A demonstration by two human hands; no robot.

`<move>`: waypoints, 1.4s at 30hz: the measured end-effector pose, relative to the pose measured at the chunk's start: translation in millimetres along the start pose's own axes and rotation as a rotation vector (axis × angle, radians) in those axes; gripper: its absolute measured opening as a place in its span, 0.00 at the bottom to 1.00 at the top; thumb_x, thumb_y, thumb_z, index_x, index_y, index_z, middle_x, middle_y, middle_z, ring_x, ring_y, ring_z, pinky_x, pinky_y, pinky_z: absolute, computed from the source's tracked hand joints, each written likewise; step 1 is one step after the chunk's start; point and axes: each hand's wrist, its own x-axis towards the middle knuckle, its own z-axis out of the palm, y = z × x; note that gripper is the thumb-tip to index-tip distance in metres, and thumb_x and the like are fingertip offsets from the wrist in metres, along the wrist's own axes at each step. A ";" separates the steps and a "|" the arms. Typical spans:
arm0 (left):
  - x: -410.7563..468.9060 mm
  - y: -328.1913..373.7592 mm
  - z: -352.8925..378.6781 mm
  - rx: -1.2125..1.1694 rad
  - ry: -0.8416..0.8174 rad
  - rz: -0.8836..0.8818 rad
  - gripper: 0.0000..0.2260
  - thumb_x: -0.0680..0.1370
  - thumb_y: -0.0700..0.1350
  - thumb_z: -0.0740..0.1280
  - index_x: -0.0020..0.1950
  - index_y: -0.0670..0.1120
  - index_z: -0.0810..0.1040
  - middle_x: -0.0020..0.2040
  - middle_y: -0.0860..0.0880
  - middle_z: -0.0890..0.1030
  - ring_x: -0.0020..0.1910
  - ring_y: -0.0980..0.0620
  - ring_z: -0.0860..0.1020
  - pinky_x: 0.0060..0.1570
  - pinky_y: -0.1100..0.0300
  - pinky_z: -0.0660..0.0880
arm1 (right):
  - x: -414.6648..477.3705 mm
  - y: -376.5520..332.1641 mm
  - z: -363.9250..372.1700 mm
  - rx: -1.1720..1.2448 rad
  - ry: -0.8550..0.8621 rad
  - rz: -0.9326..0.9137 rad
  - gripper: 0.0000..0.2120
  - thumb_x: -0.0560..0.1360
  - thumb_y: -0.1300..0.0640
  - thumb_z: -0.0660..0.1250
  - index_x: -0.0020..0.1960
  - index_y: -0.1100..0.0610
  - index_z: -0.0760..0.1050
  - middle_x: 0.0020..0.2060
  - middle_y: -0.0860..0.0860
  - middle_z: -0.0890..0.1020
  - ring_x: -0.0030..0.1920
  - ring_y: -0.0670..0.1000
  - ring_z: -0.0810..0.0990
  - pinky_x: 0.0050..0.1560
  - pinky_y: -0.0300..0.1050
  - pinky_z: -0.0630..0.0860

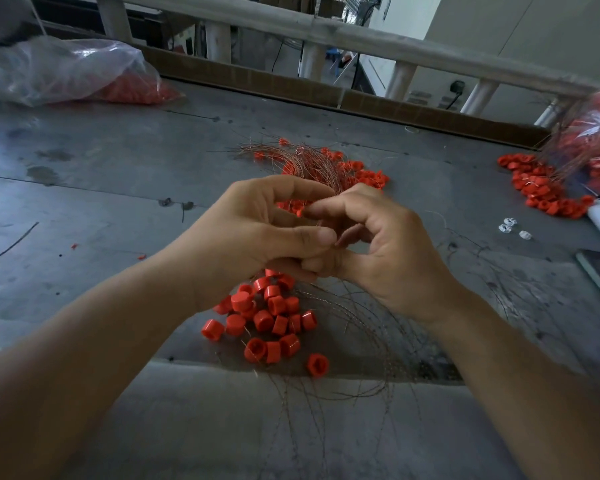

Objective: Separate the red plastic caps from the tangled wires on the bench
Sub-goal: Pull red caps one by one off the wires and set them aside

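Above the heap of red caps [271,317] on the bench [118,168], the left hand [257,230] pinches one red cap [297,212] in curled fingers. The right hand [385,251] curls against it; what it grips I cannot tell. Just right of the heap lie the tangled wires [357,341].

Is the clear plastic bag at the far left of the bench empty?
No, red caps show through the wall of the clear plastic bag.
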 end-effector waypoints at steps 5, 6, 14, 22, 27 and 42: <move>1.3 3.7 -7.4 -0.064 0.013 0.020 0.19 0.61 0.45 0.75 0.51 0.47 0.79 0.38 0.43 0.84 0.34 0.49 0.82 0.30 0.61 0.79 | -0.9 0.3 -0.6 0.223 -0.062 0.088 0.16 0.64 0.50 0.70 0.50 0.45 0.74 0.37 0.43 0.80 0.40 0.42 0.80 0.42 0.33 0.75; 1.6 4.3 -8.4 -0.077 0.011 0.020 0.19 0.61 0.46 0.73 0.51 0.47 0.79 0.38 0.44 0.84 0.34 0.49 0.82 0.30 0.61 0.79 | -1.0 0.3 -1.5 0.228 -0.051 0.085 0.15 0.64 0.49 0.70 0.50 0.45 0.74 0.36 0.44 0.80 0.39 0.43 0.80 0.41 0.35 0.76; 2.6 7.2 -17.0 -0.089 0.043 0.086 0.10 0.67 0.40 0.67 0.46 0.47 0.82 0.39 0.45 0.84 0.32 0.55 0.80 0.27 0.65 0.75 | 0.8 -0.2 -9.2 0.171 -0.050 0.126 0.10 0.63 0.52 0.69 0.44 0.45 0.77 0.33 0.45 0.81 0.36 0.43 0.79 0.39 0.34 0.76; 0.4 8.0 -17.2 0.018 0.111 0.102 0.09 0.57 0.41 0.76 0.36 0.44 0.83 0.33 0.48 0.82 0.31 0.55 0.79 0.30 0.67 0.75 | 1.1 -3.6 -17.6 0.100 0.000 0.146 0.03 0.70 0.57 0.69 0.37 0.52 0.77 0.27 0.43 0.78 0.27 0.41 0.74 0.29 0.32 0.71; 1.4 11.3 -21.9 0.028 0.222 0.084 0.05 0.58 0.39 0.69 0.32 0.43 0.82 0.30 0.48 0.81 0.29 0.55 0.79 0.29 0.68 0.75 | 1.6 -5.7 -25.8 0.244 -0.017 0.228 0.08 0.66 0.53 0.68 0.36 0.58 0.77 0.20 0.46 0.73 0.17 0.42 0.66 0.18 0.33 0.64; 5.2 -2.9 -26.7 0.716 0.226 -0.021 0.11 0.64 0.36 0.75 0.33 0.53 0.80 0.32 0.57 0.82 0.25 0.62 0.77 0.26 0.73 0.72 | 2.6 10.0 -31.0 -0.101 -0.203 0.321 0.06 0.71 0.58 0.70 0.36 0.50 0.77 0.24 0.40 0.76 0.26 0.37 0.72 0.27 0.28 0.68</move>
